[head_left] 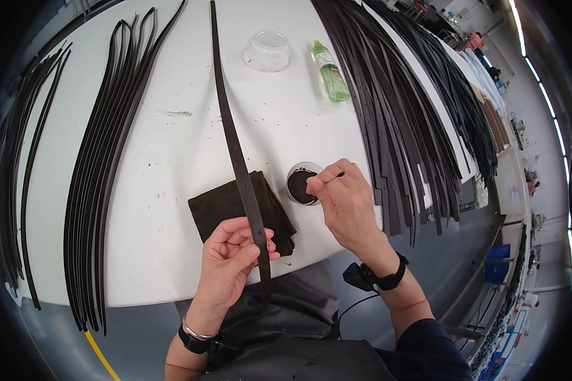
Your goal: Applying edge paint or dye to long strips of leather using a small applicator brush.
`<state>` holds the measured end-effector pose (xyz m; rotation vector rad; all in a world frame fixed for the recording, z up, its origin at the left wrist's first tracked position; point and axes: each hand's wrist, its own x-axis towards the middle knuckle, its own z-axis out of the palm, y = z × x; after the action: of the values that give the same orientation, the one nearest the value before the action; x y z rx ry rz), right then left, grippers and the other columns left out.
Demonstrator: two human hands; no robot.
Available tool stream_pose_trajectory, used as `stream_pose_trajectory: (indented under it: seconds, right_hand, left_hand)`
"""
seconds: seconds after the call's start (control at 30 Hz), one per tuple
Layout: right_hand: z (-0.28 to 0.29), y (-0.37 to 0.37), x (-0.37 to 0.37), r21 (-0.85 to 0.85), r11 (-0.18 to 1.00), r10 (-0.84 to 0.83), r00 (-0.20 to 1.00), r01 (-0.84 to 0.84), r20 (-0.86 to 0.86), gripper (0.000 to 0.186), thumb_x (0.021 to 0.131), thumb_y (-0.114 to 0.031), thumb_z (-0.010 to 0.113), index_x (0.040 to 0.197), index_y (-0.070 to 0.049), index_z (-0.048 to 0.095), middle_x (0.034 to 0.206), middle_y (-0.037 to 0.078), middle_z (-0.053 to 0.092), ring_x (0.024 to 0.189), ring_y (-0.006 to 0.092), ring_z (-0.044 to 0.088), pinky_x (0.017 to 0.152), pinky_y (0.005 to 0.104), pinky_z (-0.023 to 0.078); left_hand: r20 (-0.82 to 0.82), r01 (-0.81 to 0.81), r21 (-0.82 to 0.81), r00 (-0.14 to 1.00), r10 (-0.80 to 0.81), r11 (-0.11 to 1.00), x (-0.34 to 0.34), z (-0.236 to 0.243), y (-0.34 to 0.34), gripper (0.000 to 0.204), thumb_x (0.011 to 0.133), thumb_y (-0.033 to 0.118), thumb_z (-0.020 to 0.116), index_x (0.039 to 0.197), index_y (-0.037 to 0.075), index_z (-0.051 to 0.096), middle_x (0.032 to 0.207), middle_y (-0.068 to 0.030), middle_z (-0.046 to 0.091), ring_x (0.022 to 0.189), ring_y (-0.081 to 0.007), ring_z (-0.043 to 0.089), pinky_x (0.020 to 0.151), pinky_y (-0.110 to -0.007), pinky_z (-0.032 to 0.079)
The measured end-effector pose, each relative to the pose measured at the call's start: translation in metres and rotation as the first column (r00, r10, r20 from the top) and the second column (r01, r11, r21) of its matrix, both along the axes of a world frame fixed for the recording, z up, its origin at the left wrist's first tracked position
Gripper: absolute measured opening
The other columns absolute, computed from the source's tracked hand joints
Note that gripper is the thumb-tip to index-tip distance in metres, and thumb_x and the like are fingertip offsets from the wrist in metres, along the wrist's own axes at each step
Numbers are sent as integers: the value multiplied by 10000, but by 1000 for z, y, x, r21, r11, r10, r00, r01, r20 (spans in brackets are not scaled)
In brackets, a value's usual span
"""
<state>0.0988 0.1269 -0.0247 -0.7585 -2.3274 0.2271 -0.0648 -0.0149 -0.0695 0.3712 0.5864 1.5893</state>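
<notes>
My left hand point(234, 259) is closed on a long dark strap point(236, 155) near its near end, thumb on one face and fingers behind. Small holes run along the strap, which reaches to the far side of the white table. Under it lies a folded dark brown cloth point(216, 206). At the right, my right hand point(349, 206) pinches a thin cotton swab point(340, 174) with a dark tip. This hand is at the rim of a small clear cup point(290, 193) of dark brown paste; the swab's lower end is hidden by my fingers.
Several dark straps point(98, 171) lie at the left, and a thick pile of straps point(388, 127) hangs over the table's right edge. A clear plastic tub point(267, 52) and a green bottle point(330, 76) lie farther back. A blue bin point(497, 263) stands beyond, at the right.
</notes>
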Motion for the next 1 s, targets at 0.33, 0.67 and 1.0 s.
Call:
stream_pose_trajectory:
  seconds: [0.33,0.67,1.0]
  right_hand:
    - [30,-20,11,-536,842,-159,925,-55,-345,394,1030,-195,357,784,26,571,762,63,591,701,112,550,677,255,435]
    - [31,-38,2,-641,725,-146,854,-251,-499,415,1036,-199,312,812,37,570,760,89,611,711,150,562,732,268,445]
    - [33,-49,-15,-58,949,284,919,-310,-275,131,894,-94,574,812,-4,622,763,71,621,679,269,545,621,344,463]
  left_hand:
    - [2,3,1,1000,-3,1000,0,0,1,319,866,-42,589,1171,2,507,1076,-166,633,955,-227,650,839,-388,572]
    - [-14,6,-27,1000,-7,1000,2,2,1,325,873,-64,557,1187,-1,505,1106,-162,621,975,-224,639,868,-385,553]
    - [38,17,51,999,-19,999,1,2,2,300,886,-68,540,1178,-3,512,1104,-150,623,963,-215,640,877,-395,550]
